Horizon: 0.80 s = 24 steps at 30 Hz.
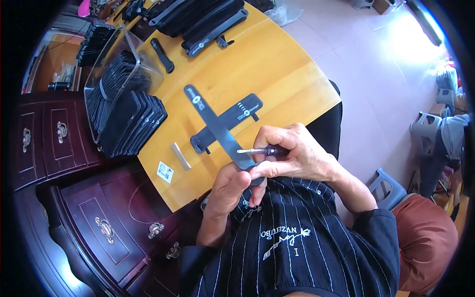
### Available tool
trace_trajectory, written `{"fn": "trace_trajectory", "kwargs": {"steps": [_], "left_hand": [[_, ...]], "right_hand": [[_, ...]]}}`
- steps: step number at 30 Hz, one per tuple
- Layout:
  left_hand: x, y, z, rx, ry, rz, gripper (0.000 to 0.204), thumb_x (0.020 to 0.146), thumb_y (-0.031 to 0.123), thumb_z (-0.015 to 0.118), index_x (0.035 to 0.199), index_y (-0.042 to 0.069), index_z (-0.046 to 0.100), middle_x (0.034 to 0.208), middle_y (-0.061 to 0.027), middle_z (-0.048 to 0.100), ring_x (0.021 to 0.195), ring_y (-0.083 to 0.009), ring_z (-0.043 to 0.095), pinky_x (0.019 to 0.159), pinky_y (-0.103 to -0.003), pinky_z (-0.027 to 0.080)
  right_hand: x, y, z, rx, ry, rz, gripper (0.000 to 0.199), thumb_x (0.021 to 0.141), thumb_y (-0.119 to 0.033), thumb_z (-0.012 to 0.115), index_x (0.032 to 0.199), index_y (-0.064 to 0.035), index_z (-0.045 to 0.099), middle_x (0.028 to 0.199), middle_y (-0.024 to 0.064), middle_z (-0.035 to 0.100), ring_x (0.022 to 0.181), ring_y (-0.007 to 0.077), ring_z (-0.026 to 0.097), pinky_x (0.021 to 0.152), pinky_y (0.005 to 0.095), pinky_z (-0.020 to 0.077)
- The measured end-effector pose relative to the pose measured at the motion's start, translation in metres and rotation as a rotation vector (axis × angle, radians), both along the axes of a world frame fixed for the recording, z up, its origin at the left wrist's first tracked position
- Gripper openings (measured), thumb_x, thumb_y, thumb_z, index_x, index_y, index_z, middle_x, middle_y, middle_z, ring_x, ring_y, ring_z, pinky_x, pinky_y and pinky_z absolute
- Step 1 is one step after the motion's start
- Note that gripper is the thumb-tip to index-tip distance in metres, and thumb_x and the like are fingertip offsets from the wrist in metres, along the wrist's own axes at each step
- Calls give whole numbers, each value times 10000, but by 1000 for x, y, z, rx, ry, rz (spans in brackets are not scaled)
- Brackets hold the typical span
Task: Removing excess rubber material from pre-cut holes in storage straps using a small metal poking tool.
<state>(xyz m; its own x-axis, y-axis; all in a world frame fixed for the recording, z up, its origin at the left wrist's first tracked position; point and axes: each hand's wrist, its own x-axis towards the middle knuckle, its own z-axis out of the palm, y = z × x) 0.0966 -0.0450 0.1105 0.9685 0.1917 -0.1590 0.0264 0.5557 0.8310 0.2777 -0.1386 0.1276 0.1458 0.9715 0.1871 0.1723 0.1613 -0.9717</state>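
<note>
My left hand point(227, 190) is closed around the near end of a long black strap point(213, 119) with pale printing toward its rounded far end. The strap slants away over the table. In my right hand point(292, 153) is a small screwdriver point(261, 151) with a dark handle, its short metal shaft pointing left across the strap. My right thumb presses at the strap's near end, close to my left thumb. Beneath the strap, crossing it, a flat stack of black straps point(250, 109) lies on the yellow wooden table point(277, 59). My fingers hide the strap's very end.
A clear bin point(143, 64) of bundled black pieces stands at the left, beside more stacked black pieces point(138, 123). Another black strap point(162, 55) and larger stacks point(217, 32) lie farther back. A white label point(165, 172) and a pale strip point(180, 156) sit near the left edge. Dark drawers point(106, 227) adjoin.
</note>
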Motion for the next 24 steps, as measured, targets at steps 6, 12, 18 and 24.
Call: {"fn": "trace_trajectory", "kwargs": {"steps": [6,12,18,24], "left_hand": [[8,-5,1,-143,3,-7,693,900,622,460,1044,-54,503,704,-78,532,546,-138,555,422,-222,421],[8,-3,-4,-122,-30,-35,523,925,505,526,847,-12,510,650,-69,532,483,-123,528,396,-215,394],[3,-2,7,-64,-22,8,395,973,318,524,699,34,502,517,-24,486,428,-93,479,379,-217,335],[-32,13,16,75,123,-395,410,968,256,519,622,41,472,520,2,459,431,-86,434,417,-246,325]], "right_hand": [[6,0,0,-15,-47,61,334,833,-335,721,732,-58,565,587,41,521,533,150,544,504,284,427],[4,4,2,-47,152,90,275,845,-246,727,706,-53,590,552,-4,485,493,93,490,456,259,333],[-13,0,39,-456,1014,87,215,882,-158,677,715,-62,581,589,-78,463,485,16,338,457,201,228],[75,-28,-17,204,2020,48,171,960,-159,513,997,1,561,558,-85,370,425,13,329,380,186,257]]}}
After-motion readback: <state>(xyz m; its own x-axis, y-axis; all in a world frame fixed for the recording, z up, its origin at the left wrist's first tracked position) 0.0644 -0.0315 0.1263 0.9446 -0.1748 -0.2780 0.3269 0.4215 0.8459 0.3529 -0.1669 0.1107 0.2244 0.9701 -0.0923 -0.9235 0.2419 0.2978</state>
